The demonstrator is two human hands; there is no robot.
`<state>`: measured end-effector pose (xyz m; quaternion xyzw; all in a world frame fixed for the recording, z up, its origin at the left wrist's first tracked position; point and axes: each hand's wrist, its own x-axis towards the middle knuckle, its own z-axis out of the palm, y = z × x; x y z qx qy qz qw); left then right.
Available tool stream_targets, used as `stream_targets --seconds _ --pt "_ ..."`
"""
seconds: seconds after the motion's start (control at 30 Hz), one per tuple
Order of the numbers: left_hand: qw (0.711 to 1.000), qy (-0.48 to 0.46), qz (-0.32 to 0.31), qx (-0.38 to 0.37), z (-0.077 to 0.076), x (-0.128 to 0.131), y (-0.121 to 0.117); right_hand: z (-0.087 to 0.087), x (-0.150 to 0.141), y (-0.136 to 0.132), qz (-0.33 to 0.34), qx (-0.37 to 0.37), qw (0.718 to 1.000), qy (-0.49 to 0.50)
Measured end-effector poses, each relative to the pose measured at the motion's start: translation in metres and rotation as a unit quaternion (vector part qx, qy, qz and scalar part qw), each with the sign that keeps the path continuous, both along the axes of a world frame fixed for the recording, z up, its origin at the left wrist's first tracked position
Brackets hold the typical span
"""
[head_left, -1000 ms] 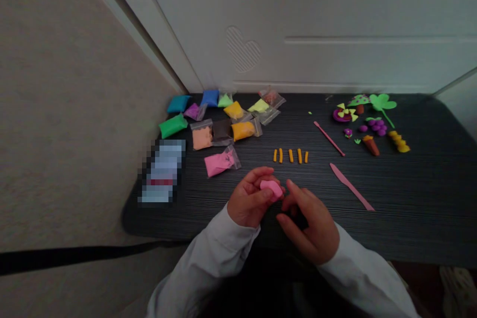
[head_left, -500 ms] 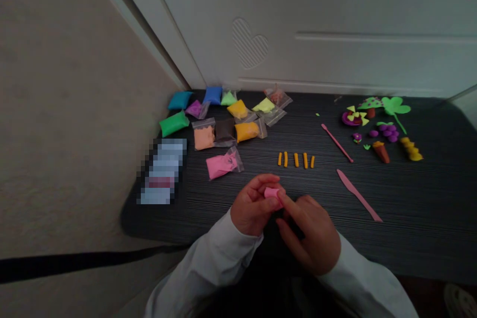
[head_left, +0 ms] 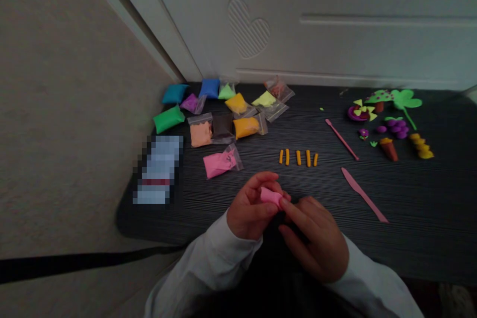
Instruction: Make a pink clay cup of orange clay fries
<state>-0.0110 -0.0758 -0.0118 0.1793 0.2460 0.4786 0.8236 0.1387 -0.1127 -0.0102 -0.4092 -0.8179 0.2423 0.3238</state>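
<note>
A short pink piece of modelling clay (head_left: 270, 196) rests in my left hand (head_left: 248, 211), whose thumb and fingers are closed around it. From the right, the index fingertip of my right hand (head_left: 316, 238) touches the clay's end; its thumb is held apart below. Just beyond my hands, several thin orange clay sticks (head_left: 298, 158) stand in a row on the dark table. A pink clay bag (head_left: 219, 163) lies to the left of them. Over on the right are a pink plastic knife (head_left: 363, 194) and a thin pink modelling tool (head_left: 342, 140).
Several bags of coloured clay, such as a green one (head_left: 169, 119) and a black one (head_left: 222, 127), sit at the back left. A pixelated flat item (head_left: 159, 169) lies near the left edge. Finished clay pieces, including purple grapes (head_left: 398, 128) and a green clover (head_left: 407, 99), cluster at the far right.
More of the pink clay now shows in my left hand, and my right index finger has shifted to its right end. The view has tilted slightly.
</note>
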Motion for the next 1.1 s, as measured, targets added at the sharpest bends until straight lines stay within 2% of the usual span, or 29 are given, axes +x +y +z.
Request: stream_targets --seconds 0.07,0.2,0.3,0.4,0.6,0.77,0.83,1.1 --pt "1.0 0.004 -0.001 0.012 -0.001 0.0 -0.001 0.001 0.003 -0.001 -0.01 -0.009 1.0 0.027" --pt "0.998 0.034 -0.024 0.038 -0.001 0.0 -0.002 0.003 0.007 -0.002 -0.074 -0.013 0.993 0.091" --pt "0.994 0.064 -0.05 0.072 0.0 0.001 -0.004 0.007 0.007 -0.002 -0.098 0.001 0.991 0.095" --pt "0.983 0.123 -0.046 0.125 0.0 0.003 -0.007 0.008 0.007 -0.001 -0.107 -0.003 0.99 0.086" --pt "0.926 0.281 -0.002 0.254 0.0 0.006 -0.013 0.009 0.008 -0.001 -0.117 -0.003 0.989 0.092" --pt "0.917 0.291 0.047 0.269 0.001 0.007 -0.013 0.01 0.008 -0.002 -0.106 0.039 0.989 0.099" --pt "0.905 0.304 0.057 0.294 0.001 0.006 -0.013 0.011 0.008 -0.002 -0.096 0.038 0.989 0.11" --pt "0.813 0.392 0.133 0.409 -0.006 -0.001 -0.02 0.012 0.009 -0.005 -0.084 -0.022 0.983 0.162"
